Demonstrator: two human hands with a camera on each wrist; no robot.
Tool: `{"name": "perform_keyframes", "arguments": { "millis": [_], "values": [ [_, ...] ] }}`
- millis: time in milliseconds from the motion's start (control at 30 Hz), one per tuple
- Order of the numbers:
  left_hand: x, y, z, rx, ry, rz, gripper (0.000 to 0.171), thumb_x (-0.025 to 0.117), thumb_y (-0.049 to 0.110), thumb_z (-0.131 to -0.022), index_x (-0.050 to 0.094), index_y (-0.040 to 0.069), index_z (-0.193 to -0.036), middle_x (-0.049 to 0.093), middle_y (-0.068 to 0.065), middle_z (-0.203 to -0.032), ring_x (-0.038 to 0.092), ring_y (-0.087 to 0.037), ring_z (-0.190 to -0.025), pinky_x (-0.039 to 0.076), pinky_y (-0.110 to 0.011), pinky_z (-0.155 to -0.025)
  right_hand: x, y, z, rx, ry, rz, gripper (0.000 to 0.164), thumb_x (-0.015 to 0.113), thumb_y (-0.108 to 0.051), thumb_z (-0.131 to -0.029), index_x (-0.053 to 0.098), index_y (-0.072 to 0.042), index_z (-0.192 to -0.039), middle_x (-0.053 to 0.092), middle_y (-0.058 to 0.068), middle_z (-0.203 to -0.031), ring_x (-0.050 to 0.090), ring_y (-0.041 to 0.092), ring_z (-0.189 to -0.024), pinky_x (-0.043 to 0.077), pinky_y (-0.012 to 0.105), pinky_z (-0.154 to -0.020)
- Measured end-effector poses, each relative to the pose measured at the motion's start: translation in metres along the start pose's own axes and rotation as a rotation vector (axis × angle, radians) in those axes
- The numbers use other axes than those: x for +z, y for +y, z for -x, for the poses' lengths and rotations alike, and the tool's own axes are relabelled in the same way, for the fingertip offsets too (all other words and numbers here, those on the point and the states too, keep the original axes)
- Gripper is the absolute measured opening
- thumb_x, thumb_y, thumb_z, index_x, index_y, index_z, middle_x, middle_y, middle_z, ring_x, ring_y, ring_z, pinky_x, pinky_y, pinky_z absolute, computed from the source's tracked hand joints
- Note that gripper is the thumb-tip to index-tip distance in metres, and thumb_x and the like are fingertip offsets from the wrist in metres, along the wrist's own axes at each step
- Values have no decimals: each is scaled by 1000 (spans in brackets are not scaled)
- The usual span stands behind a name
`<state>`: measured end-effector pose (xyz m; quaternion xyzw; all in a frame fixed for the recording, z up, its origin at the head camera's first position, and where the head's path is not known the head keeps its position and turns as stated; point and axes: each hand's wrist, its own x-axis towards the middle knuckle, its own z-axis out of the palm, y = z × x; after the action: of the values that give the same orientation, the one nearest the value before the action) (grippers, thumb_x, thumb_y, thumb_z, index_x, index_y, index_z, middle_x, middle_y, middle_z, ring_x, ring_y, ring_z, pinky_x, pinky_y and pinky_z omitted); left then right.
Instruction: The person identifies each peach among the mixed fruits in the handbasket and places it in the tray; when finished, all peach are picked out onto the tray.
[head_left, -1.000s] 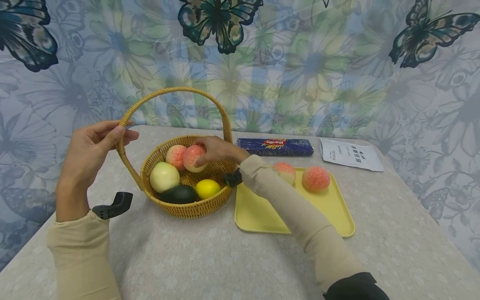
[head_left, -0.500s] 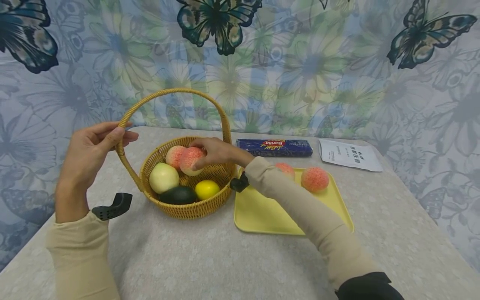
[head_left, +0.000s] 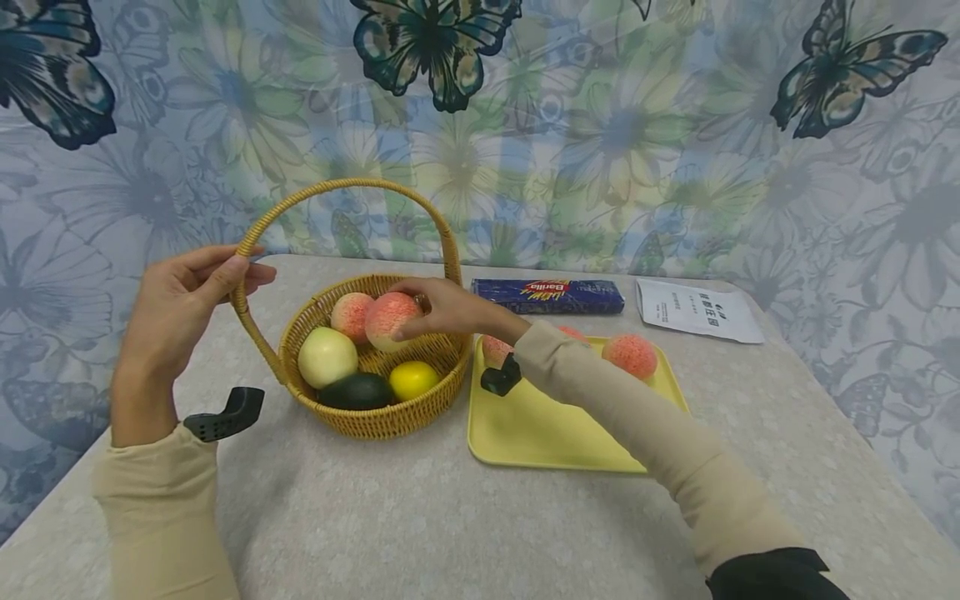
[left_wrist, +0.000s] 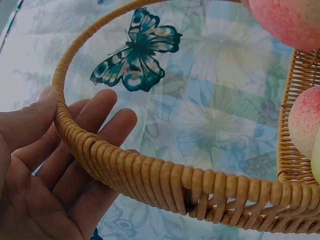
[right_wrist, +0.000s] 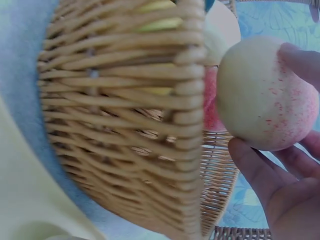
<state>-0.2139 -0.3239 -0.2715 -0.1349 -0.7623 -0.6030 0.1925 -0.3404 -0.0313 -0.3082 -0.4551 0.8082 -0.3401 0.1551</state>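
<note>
In the head view, my left hand [head_left: 187, 292] pinches the left side of the arched handle [head_left: 246, 250] of a wicker basket [head_left: 378, 423]. The left wrist view has the thumb on one side of the handle and the fingers behind it. My right hand [head_left: 453, 304] grips a peach [head_left: 392, 321] over the basket's right part, thumb and fingers on opposite sides of the fruit [right_wrist: 260, 95]. Inside the basket lie another peach [head_left: 351, 317], a pale round fruit [head_left: 327, 357], a dark green avocado-like fruit [head_left: 356, 392] and a lemon [head_left: 414, 381].
Right of the basket is a yellow tray [head_left: 540, 437] bearing peaches, one peach [head_left: 630, 357] at its right and others partly behind my right arm. A blue Barilla pasta pack [head_left: 547, 297] and a white pouch [head_left: 699, 312] lie farther back. A patterned curtain [head_left: 615, 150] hangs behind.
My right hand and forearm have shifted right, carrying the peach slightly away from the other peach in the basket. A tray peach shows beside the right wrist. My left hand stays on the handle.
</note>
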Motion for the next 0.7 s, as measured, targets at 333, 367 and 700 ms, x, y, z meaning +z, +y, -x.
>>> {"name": "perform_keyframes", "arguments": {
  "millis": [333, 367, 700],
  "values": [
    [0, -1, 0, 2, 3, -39, 32, 58, 18, -96, 63, 0, -123, 74, 6, -93, 66, -4, -93, 41, -13, -82, 1, 4, 20, 14, 42, -175, 64, 71, -23, -87, 42, -13, -143, 49, 4, -139, 59, 15, -106, 51, 30, -86],
    [0, -1, 0, 1, 5, -46, 32, 58, 18, -96, 63, 0, -123, 74, 6, -93, 66, -4, -93, 41, -13, -82, 1, 3, 21, 16, 45, -180, 64, 71, -23, -87, 42, -14, -143, 49, 4, -138, 60, 15, -105, 51, 30, -85],
    [0, -1, -1, -5, 5, -54, 33, 58, 19, -96, 63, 1, -123, 74, 6, -93, 65, -5, -94, 41, -13, -81, 1, 2, 37, 13, 85, -161, 66, 71, -24, -87, 40, -17, -145, 51, 3, -136, 60, 15, -103, 51, 31, -84]
  ]
}}
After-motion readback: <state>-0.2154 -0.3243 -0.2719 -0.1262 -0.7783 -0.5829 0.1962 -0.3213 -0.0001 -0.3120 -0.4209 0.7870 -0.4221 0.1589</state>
